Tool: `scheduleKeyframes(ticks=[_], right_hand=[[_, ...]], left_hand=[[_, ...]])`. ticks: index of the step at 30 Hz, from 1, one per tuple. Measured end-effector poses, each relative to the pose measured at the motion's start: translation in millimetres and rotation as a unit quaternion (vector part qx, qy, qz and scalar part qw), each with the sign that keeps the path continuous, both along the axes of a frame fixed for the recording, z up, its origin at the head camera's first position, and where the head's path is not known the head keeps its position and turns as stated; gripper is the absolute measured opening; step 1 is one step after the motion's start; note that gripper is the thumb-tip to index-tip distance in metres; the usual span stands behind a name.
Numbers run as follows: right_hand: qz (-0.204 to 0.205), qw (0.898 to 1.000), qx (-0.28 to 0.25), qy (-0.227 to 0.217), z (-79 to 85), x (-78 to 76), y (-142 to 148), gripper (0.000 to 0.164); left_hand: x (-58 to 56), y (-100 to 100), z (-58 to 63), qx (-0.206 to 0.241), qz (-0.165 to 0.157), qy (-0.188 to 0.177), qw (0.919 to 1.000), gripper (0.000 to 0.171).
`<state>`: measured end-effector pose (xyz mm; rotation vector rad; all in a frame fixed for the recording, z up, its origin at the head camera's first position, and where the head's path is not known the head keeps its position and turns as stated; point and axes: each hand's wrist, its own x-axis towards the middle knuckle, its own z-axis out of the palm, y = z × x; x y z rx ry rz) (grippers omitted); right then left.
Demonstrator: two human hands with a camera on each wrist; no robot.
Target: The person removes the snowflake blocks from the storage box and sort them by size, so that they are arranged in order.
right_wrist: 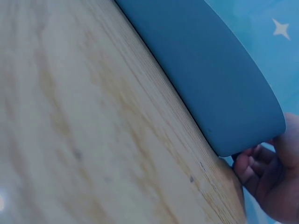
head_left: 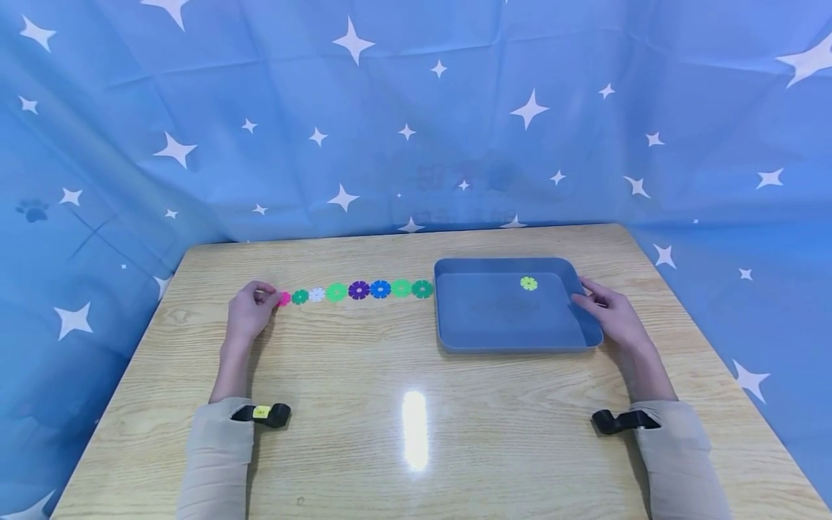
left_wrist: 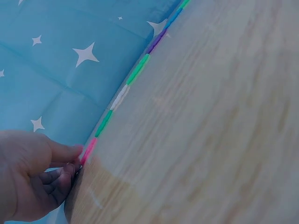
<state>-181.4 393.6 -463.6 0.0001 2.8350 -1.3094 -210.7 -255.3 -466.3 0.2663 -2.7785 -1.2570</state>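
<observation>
At the left end of a row of plastic snowflake discs, my left hand (head_left: 252,310) pinches the pink disc (head_left: 284,298) between thumb and fingers. Rightward from it lie a green disc (head_left: 300,297), a white disc (head_left: 316,294), a light green disc (head_left: 336,292), a purple disc (head_left: 359,290), a blue disc (head_left: 380,289) and two more green ones. The row reaches the left wall of a blue-grey tray (head_left: 507,318). My right hand (head_left: 614,314) grips the tray's right side, thumb over the rim and fingers outside. One yellow-green disc (head_left: 529,284) lies inside the tray.
The wooden table (head_left: 338,404) carries the row and the tray toward its far edge. Behind it hangs a blue curtain (head_left: 390,159) with white stars. Each forearm wears a black wrist camera (head_left: 279,415).
</observation>
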Motion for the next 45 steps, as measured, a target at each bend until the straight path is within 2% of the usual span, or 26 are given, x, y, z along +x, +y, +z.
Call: scheduleKeyframes(ticks=[4, 11, 15, 19, 28, 38, 45], right_hand=[[0.001, 1.000, 0.003, 0.001, -0.4, 0.6, 0, 0.064], [-0.003, 1.000, 0.008, 0.000, 0.0, 1.1, 0, 0.064], [-0.006, 1.000, 0.006, -0.007, 0.0, -0.9, 0, 0.064], [-0.007, 1.000, -0.005, -0.017, 0.4, -2.6, -1, 0.064], [-0.001, 1.000, -0.003, -0.005, -0.6, -2.2, 1, 0.063], [-0.004, 1.000, -0.005, -0.005, -0.7, -1.8, 1, 0.064], [-0.014, 1.000, -0.018, -0.014, -1.8, -3.1, 1, 0.064]], left_hand=[[0.4, 0, 2.7, 0.008, 0.002, 0.012, 0.9999, 0.031], [-0.2, 14, 18.4, 0.029, -0.009, 0.045, 0.9985, 0.028], [0.9, 27, 26.6, 0.054, -0.034, 0.051, 0.9966, 0.029], [1.7, 40, 31.3, 0.059, -0.058, 0.062, 0.9947, 0.027], [2.2, 70, 34.4, 0.073, -0.104, 0.083, 0.9884, 0.023], [7.5, 111, 37.7, 0.087, -0.158, 0.084, 0.9800, 0.020], [9.0, 136, 40.5, 0.105, -0.200, 0.089, 0.9702, 0.019]])
